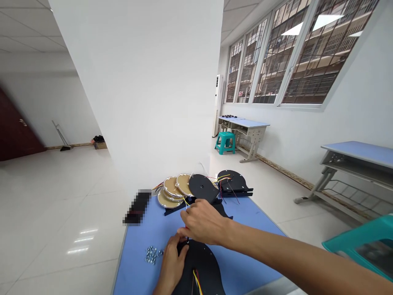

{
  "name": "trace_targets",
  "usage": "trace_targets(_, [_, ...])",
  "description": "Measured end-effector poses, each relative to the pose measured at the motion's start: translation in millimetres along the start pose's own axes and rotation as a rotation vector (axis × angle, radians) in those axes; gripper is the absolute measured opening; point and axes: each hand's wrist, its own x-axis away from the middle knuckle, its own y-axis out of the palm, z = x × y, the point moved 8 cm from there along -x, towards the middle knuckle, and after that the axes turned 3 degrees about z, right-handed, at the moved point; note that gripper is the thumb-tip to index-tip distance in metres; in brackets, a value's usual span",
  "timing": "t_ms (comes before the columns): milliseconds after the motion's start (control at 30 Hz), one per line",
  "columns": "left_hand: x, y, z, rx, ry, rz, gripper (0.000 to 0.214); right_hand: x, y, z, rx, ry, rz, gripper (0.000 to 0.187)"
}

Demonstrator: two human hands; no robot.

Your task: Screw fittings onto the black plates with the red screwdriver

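A black round-ended housing lies at the table's front edge, with yellow, red and dark wires coming out of its middle. My left hand grips its far left rim, thumb on top. Above that same rim, my right hand is closed around a screwdriver; a bit of red handle and the dark shaft show below the fingers. The shaft points down at a small bright screw on the rim, and the fingers hide most of the handle. Left of my left hand sits a pile of small silver screws.
Several tan discs and a black disc are stacked at the back of the blue table. Another black housing with wires lies back right. A teal stool stands at right; a white wall rises behind the table.
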Motion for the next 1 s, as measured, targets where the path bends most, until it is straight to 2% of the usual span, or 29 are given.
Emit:
trace_targets(100, [0.0,-0.2,2.3,0.032,0.021,0.008,0.032,-1.9,-1.2,-6.7,-0.079,-0.083,0.018,0.035])
trace_targets(167, [0.2,-0.3,4.1,0.045,0.031,0.009,0.033,-4.6,1.5,-8.3,-0.098,-0.114,0.001,0.027])
trace_targets(200, [0.3,-0.5,4.4,0.047,0.031,0.012,0.034,-6.7,3.4,-6.3,-0.087,-0.095,-0.012,0.023])
trace_targets(267, [0.6,-1.4,4.2,0.044,0.029,0.023,0.035,-10.6,4.7,-0.2,-0.061,-0.032,-0.019,0.029])
trace_targets(367, [1.2,-2.3,4.1,0.034,0.038,0.039,0.032,-13.4,3.5,-1.6,-0.080,-0.053,-0.036,0.034])
trace_targets(467, [1.6,-2.0,4.5,0.029,0.049,0.040,0.030,-12.5,2.3,-0.9,-0.059,-0.014,-0.054,0.023])
trace_targets(533, [1.7,-2.0,4.5,0.025,0.049,0.041,0.031,-10.8,0.8,0.3,-0.042,0.034,-0.037,0.028])
trace_targets(667, [1.7,-2.0,4.8,0.014,0.050,0.037,0.031,-9.0,3.4,-10.7,-0.056,-0.066,-0.036,0.024])
trace_targets(700, [1.7,-2.0,4.9,0.012,0.052,0.037,0.030,-9.4,4.5,-10.1,-0.046,-0.061,-0.040,0.020])
trace_targets(767, [1.9,-2.1,5.1,0.011,0.055,0.038,0.030,-10.5,4.6,-4.2,-0.023,-0.001,-0.034,0.026])
trace_targets(900, [2.3,-2.0,5.7,0.013,0.067,0.042,0.029,-11.6,3.6,-7.4,-0.056,-0.065,-0.056,0.027])
trace_targets(1000, [2.5,-1.9,5.2,0.016,0.073,0.050,0.028,-11.8,3.8,-2.9,-0.027,-0.008,-0.078,0.025])
